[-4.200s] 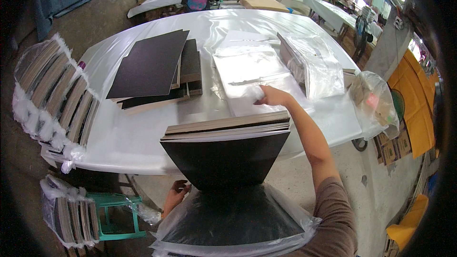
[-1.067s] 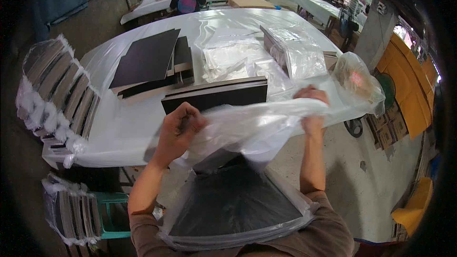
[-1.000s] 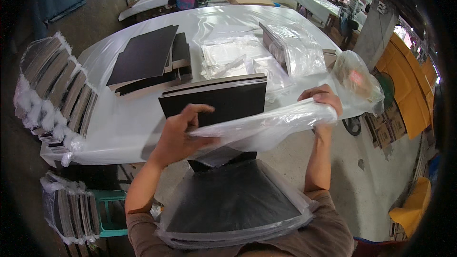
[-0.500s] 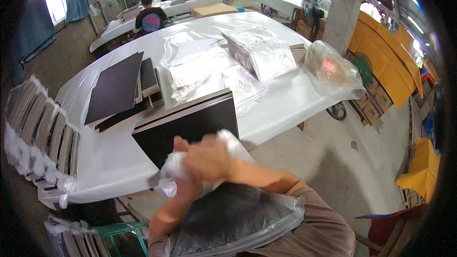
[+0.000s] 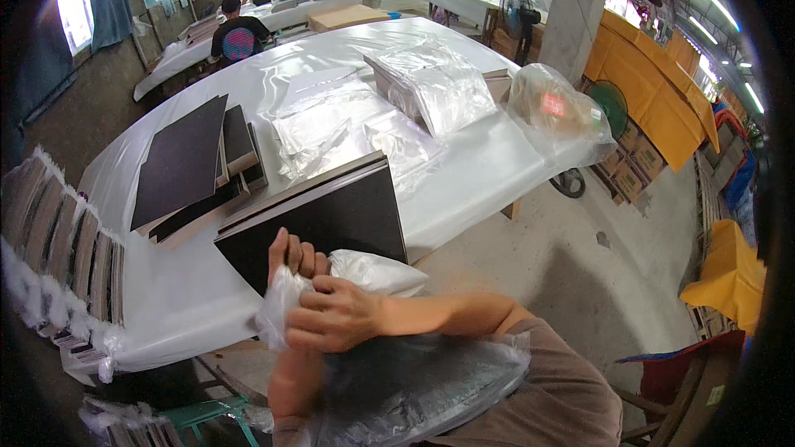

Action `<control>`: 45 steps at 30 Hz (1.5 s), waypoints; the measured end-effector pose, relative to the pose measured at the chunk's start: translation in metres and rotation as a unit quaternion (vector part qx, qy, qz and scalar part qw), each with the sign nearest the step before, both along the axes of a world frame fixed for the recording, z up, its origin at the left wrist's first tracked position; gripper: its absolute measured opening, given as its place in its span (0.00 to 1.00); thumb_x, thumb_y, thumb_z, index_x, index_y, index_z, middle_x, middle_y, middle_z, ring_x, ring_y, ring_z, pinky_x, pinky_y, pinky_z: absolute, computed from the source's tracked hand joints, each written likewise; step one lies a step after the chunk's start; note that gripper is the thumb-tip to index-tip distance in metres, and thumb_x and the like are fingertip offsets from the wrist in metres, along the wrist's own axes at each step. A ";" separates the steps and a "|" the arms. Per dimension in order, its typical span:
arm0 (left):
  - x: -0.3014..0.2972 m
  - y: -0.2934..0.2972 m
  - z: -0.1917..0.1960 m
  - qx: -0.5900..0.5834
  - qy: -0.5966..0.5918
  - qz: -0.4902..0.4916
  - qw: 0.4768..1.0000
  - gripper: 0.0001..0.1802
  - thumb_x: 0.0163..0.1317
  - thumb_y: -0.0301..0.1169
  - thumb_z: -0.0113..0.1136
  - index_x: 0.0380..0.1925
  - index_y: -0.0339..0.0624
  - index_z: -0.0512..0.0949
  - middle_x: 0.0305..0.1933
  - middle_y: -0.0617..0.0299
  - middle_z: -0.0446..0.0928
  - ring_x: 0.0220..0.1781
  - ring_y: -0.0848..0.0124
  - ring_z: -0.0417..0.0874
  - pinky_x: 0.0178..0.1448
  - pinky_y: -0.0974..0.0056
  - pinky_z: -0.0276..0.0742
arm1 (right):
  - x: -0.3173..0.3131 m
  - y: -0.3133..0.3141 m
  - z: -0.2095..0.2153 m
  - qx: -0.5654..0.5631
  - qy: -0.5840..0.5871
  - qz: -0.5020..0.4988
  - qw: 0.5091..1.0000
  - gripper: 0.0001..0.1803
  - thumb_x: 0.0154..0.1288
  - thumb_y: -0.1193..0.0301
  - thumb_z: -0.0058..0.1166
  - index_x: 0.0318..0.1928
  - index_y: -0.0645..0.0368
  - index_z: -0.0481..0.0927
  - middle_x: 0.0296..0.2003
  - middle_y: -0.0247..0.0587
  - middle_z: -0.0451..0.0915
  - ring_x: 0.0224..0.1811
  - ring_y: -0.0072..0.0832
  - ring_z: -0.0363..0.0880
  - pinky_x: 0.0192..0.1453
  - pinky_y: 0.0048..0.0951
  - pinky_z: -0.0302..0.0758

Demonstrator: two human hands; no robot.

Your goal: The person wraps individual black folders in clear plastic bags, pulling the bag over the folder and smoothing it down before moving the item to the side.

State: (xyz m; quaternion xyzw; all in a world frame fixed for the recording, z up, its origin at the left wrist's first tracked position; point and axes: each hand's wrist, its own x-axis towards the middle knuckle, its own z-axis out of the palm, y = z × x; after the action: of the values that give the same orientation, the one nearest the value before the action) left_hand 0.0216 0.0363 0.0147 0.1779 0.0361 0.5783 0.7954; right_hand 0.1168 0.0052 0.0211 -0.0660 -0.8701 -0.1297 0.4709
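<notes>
Clear plastic bag [image 5: 364, 269] bunched between both hands, just in front of the dark board [image 5: 327, 223].

The right hand [image 5: 335, 314] is closed over the crumpled bag from the near side; the left hand [image 5: 290, 261] grips it from behind, fingers curled into the film. The board leans at the edge of the white-covered worktop [image 5: 489, 165], touching the bag. Beyond lie stacked dark panels [image 5: 186, 161] and loose clear bags [image 5: 331, 120]; another bagged panel [image 5: 414, 381] rests on the person's lap.
</notes>
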 end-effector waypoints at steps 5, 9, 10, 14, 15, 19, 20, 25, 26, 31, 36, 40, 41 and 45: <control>0.020 -0.021 -0.027 0.107 0.280 0.189 0.935 0.22 0.61 0.39 0.42 0.52 0.38 0.62 0.57 0.58 0.58 0.61 0.71 0.57 0.63 0.64 0.52 | 0.019 0.046 0.001 -0.138 0.051 -0.119 0.982 0.04 0.44 0.69 0.49 0.23 0.50 0.68 0.21 0.33 0.66 0.18 0.26 0.67 0.17 0.31 0.63; -0.021 0.027 -0.035 0.213 -0.050 -0.123 0.968 0.09 0.61 0.39 0.44 0.30 0.46 0.68 0.26 0.69 0.66 0.30 0.77 0.68 0.37 0.67 0.67 | -0.001 0.013 0.005 -0.043 0.019 -0.070 0.996 0.06 0.45 0.67 0.49 0.24 0.52 0.68 0.21 0.37 0.67 0.16 0.31 0.69 0.18 0.32 0.67; -0.024 0.022 -0.027 0.175 0.011 -0.098 0.980 0.11 0.61 0.38 0.45 0.21 0.50 0.63 0.17 0.73 0.56 0.20 0.78 0.60 0.26 0.68 0.61 | -0.001 0.010 0.008 -0.040 0.050 -0.034 0.997 0.06 0.43 0.67 0.50 0.23 0.51 0.68 0.19 0.35 0.66 0.15 0.31 0.68 0.17 0.31 0.66; 0.029 -0.017 -0.015 -0.028 0.313 0.254 0.915 0.16 0.61 0.42 0.42 0.36 0.42 0.71 0.36 0.63 0.74 0.40 0.70 0.75 0.43 0.65 0.72 | 0.024 0.063 0.002 -0.224 0.110 -0.158 0.955 0.07 0.45 0.68 0.53 0.22 0.52 0.69 0.16 0.35 0.70 0.16 0.33 0.72 0.20 0.34 0.69; 0.026 -0.014 -0.015 -0.033 0.331 0.249 0.910 0.15 0.62 0.41 0.42 0.35 0.42 0.71 0.34 0.64 0.73 0.38 0.70 0.75 0.41 0.65 0.72 | 0.023 0.062 -0.004 -0.224 0.120 -0.152 0.955 0.07 0.44 0.67 0.53 0.22 0.52 0.69 0.16 0.35 0.70 0.16 0.33 0.72 0.20 0.34 0.69; -0.028 0.021 -0.032 0.186 0.216 0.159 0.945 0.12 0.59 0.39 0.48 0.30 0.43 0.74 0.24 0.63 0.71 0.29 0.74 0.74 0.34 0.71 0.69 | -0.013 0.005 -0.025 -0.050 0.027 0.004 0.998 0.08 0.41 0.68 0.52 0.19 0.51 0.66 0.15 0.33 0.66 0.15 0.31 0.67 0.21 0.32 0.67; -0.035 0.022 -0.040 0.226 0.221 0.177 0.932 0.12 0.59 0.39 0.49 0.30 0.42 0.75 0.22 0.63 0.71 0.27 0.74 0.74 0.33 0.72 0.68 | -0.010 0.013 -0.023 -0.087 0.047 -0.042 0.994 0.07 0.42 0.67 0.52 0.20 0.52 0.67 0.15 0.34 0.67 0.15 0.31 0.69 0.21 0.31 0.68; 0.031 -0.025 -0.005 -0.021 0.318 0.376 0.870 0.14 0.60 0.39 0.45 0.27 0.40 0.74 0.22 0.63 0.70 0.26 0.72 0.73 0.31 0.71 0.69 | 0.014 0.061 -0.001 -0.274 0.126 -0.106 0.948 0.07 0.42 0.69 0.53 0.23 0.56 0.70 0.19 0.40 0.70 0.19 0.40 0.71 0.21 0.32 0.68; 0.031 -0.023 -0.003 -0.040 0.304 0.379 0.873 0.15 0.60 0.39 0.44 0.23 0.41 0.73 0.20 0.64 0.69 0.23 0.73 0.73 0.29 0.71 0.68 | 0.013 0.051 -0.008 -0.258 0.079 -0.122 0.955 0.06 0.45 0.69 0.50 0.26 0.55 0.73 0.19 0.39 0.72 0.19 0.37 0.73 0.21 0.32 0.69; -0.014 0.016 -0.027 0.298 -0.037 0.057 0.952 0.13 0.65 0.38 0.35 0.31 0.44 0.66 0.24 0.65 0.63 0.23 0.80 0.62 0.23 0.76 0.58 | -0.007 0.019 -0.024 -0.011 0.128 0.067 0.989 0.05 0.43 0.70 0.50 0.22 0.53 0.68 0.18 0.33 0.66 0.20 0.28 0.71 0.20 0.29 0.67; 0.010 -0.006 -0.050 0.033 0.364 0.404 0.839 0.14 0.60 0.46 0.40 0.27 0.49 0.65 0.23 0.70 0.63 0.25 0.77 0.64 0.30 0.68 0.64 | 0.002 0.042 -0.013 -0.187 0.068 -0.035 0.979 0.05 0.44 0.68 0.50 0.21 0.51 0.68 0.18 0.35 0.68 0.17 0.28 0.70 0.19 0.28 0.67; -0.008 0.005 -0.009 -0.001 0.240 0.196 0.951 0.20 0.60 0.45 0.45 0.12 0.53 0.58 0.10 0.76 0.55 0.11 0.83 0.54 0.17 0.76 0.55 | -0.012 0.013 -0.033 -0.033 0.016 -0.018 0.999 0.06 0.46 0.64 0.49 0.22 0.50 0.68 0.17 0.32 0.68 0.15 0.28 0.69 0.19 0.30 0.67; -0.007 0.001 -0.020 0.053 0.203 0.197 0.958 0.18 0.60 0.44 0.45 0.13 0.51 0.61 0.12 0.76 0.58 0.12 0.83 0.56 0.18 0.76 0.56 | -0.002 0.025 -0.026 -0.033 0.039 -0.027 0.998 0.07 0.45 0.64 0.50 0.23 0.50 0.69 0.17 0.33 0.68 0.15 0.29 0.69 0.19 0.30 0.67; 0.023 -0.032 0.002 0.022 0.390 0.305 0.868 0.17 0.60 0.43 0.44 0.26 0.42 0.73 0.23 0.67 0.71 0.22 0.81 0.68 0.24 0.76 0.63 | 0.022 0.060 -0.007 -0.270 0.144 -0.071 0.949 0.14 0.34 0.68 0.59 0.25 0.56 0.71 0.19 0.39 0.71 0.20 0.38 0.73 0.22 0.35 0.70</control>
State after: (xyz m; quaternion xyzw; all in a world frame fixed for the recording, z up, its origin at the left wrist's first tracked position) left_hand 0.0445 0.0044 0.0164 0.3864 0.3836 0.6759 0.4967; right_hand 0.1392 0.0656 0.0137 -0.2700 -0.7886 0.0879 0.5454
